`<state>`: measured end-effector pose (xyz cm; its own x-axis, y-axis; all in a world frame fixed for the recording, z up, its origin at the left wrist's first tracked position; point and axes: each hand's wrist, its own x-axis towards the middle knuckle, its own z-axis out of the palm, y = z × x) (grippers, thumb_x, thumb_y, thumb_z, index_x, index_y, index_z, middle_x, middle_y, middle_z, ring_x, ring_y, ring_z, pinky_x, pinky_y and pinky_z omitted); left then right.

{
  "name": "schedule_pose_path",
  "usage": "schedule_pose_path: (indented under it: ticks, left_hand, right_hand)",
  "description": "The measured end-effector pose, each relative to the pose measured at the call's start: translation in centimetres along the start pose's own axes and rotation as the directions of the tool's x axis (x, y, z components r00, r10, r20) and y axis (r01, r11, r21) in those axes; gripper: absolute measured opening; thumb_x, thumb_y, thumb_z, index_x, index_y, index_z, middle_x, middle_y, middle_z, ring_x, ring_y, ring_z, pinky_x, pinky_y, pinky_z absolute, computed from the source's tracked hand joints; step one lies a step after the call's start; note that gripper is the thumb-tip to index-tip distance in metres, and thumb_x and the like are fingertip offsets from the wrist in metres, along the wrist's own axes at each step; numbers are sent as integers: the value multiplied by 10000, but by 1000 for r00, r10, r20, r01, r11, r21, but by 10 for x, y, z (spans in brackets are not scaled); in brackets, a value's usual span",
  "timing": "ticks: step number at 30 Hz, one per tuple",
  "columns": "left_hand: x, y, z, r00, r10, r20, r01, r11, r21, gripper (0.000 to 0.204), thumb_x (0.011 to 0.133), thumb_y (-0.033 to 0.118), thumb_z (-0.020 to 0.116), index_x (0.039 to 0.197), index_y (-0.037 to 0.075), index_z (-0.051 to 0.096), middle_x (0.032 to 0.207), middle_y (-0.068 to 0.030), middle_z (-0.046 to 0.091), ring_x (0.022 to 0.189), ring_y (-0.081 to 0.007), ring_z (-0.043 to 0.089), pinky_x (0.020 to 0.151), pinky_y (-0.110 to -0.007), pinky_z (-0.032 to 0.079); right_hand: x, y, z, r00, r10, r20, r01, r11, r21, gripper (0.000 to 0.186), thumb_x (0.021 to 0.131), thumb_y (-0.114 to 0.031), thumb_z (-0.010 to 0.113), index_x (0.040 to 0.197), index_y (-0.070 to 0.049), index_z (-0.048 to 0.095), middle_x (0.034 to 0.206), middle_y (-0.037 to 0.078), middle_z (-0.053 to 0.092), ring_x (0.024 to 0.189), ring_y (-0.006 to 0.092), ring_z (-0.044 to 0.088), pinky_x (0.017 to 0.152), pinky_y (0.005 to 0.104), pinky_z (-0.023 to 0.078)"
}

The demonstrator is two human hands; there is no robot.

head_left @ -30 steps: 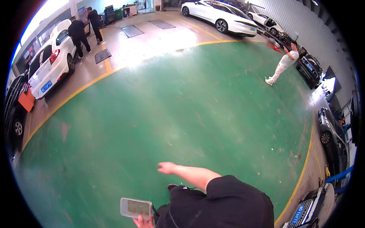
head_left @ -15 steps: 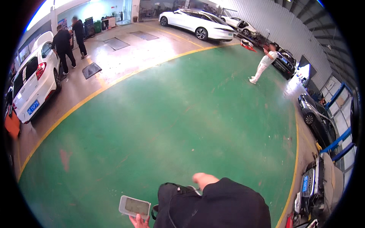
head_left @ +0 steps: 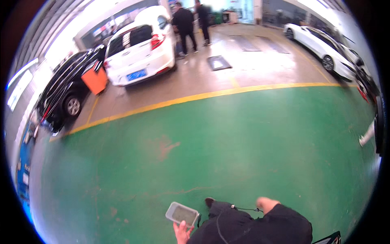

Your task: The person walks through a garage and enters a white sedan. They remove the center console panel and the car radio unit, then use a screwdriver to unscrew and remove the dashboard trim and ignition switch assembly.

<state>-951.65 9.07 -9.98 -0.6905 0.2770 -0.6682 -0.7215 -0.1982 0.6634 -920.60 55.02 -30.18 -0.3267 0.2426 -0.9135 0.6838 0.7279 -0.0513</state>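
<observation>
My left hand (head_left: 183,232) holds a clear, rectangular plastic container (head_left: 171,210) from its near side, low in front of me. The fingers curl around the wall, with the thumb side partly hidden. Something flat and greyish-green shows inside the container; I cannot make out whether it is contents or the floor showing through. To the right, a short stretch of bare skin, apparently my right hand or forearm (head_left: 268,204), comes out of black cloth. It is smeared, and its fingers cannot be made out. A dark shoe (head_left: 209,201) shows ahead of my black clothing (head_left: 260,227).
Green floor (head_left: 243,142) runs to a yellow line (head_left: 195,97). Beyond stand a white car (head_left: 140,53), a black car (head_left: 67,89), an orange box (head_left: 94,80) and another white car (head_left: 323,44). Two people in black (head_left: 185,24) stand beside the nearer white car. A pale trouser leg (head_left: 368,134) shows at right.
My view has swung left, bringing the black car into sight and moving the person in white toward the right edge. The container stays in my left hand.
</observation>
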Motion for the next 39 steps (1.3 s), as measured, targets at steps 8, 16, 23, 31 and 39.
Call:
schedule_pose_path:
  ticks: [8, 16, 23, 31, 39]
  left_hand:
    - [147, 220, -46, 972, 218, -84, -221, 975, -32, 743, 1007, 258, 715, 1625, 191, 309, 1442, -118, 569, 1238, -315, 641, 857, -494, 626]
    - [358, 404, -115, 991, 103, -83, -112, 988, -107, 802, 996, 241, 720, 1655, 232, 264, 1460, -118, 559, 1240, -328, 649, 865, -529, 622]
    - [545, 661, -155, 970, 234, -62, -228, 969, 92, 828, 985, 225, 738, 1665, 191, 266, 1395, -108, 578, 1251, -298, 625, 906, -541, 610]
    - [737, 860, -134, 960, 218, -178, -216, 976, 31, 630, 999, 312, 756, 1521, 130, 453, 1229, -66, 656, 1028, -221, 633, 817, -426, 545]
    - [938, 1052, -168, 926, 334, -178, -344, 938, -29, 826, 965, 318, 755, 1643, 196, 299, 1442, -109, 583, 1223, -313, 652, 858, -516, 621]
  right_hand:
    - [-17, -553, -564, 535, -459, -709, 831, 439, 343, 431, 1070, -324, 652, 1376, -20, 656, 1150, 89, 765, 1026, 187, 721, 940, 378, 583]
    - [135, -702, -551, 694, -554, -460, 598, 800, -61, 339, 999, -297, 583, 1181, -64, 748, 1110, 193, 771, 1018, 361, 736, 901, 490, 576]
    - [224, -619, -542, 985, -27, 170, 19, 999, 50, 246, 915, -280, 649, 978, -85, 785, 1040, 189, 772, 1032, 347, 735, 904, 500, 570]
    - [409, -807, -721, 883, -467, 43, 450, 870, 200, 282, 927, -327, 732, 1062, -91, 807, 1079, 180, 770, 1080, 229, 738, 949, 452, 563]
    - [409, -1372, -1149, 661, -618, -426, 662, 747, -56, 369, 924, -316, 751, 1240, -126, 742, 1184, 154, 767, 1140, 349, 720, 987, 460, 573]
